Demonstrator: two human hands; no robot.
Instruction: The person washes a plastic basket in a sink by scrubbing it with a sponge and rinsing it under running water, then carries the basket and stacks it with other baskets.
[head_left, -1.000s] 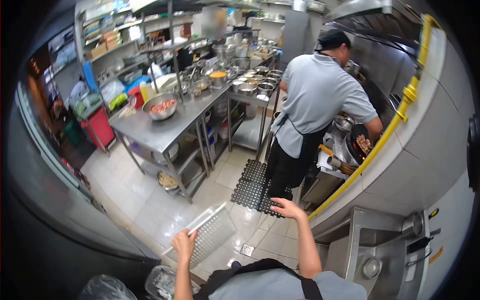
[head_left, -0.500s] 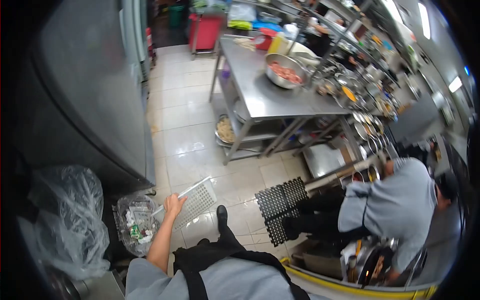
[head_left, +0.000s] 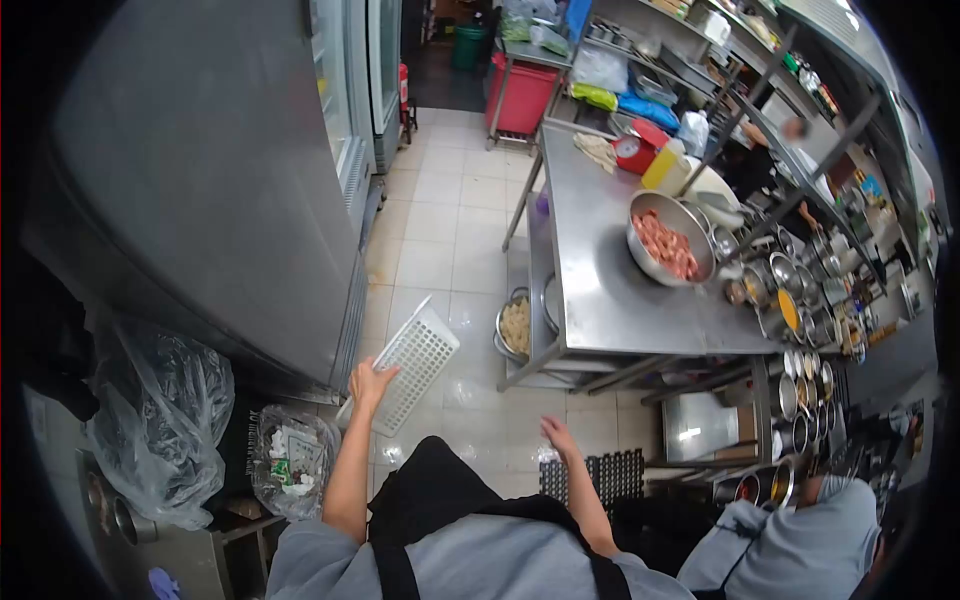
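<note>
My left hand (head_left: 371,384) is closed around the near edge of a white perforated plastic tray (head_left: 416,362), which hangs tilted above the tiled floor. My right hand (head_left: 559,437) swings out in front of me with nothing in it, its fingers loosely apart. It is nearest to the black rubber mat (head_left: 612,474) below. Under my left forearm stands a waste bin (head_left: 329,440) lined with clear plastic, with white scraps and a green wrapper inside.
A steel table (head_left: 590,232) ahead carries a bowl of raw meat (head_left: 663,240) and a red scale (head_left: 640,148). A pot of pale food (head_left: 514,327) sits underneath. A tall fridge (head_left: 230,180) lines the left. A co-worker (head_left: 800,540) bends at the lower right.
My view has turned right and I have stepped forward along the floor. The tray moved with my left hand. My right hand has come into view.
</note>
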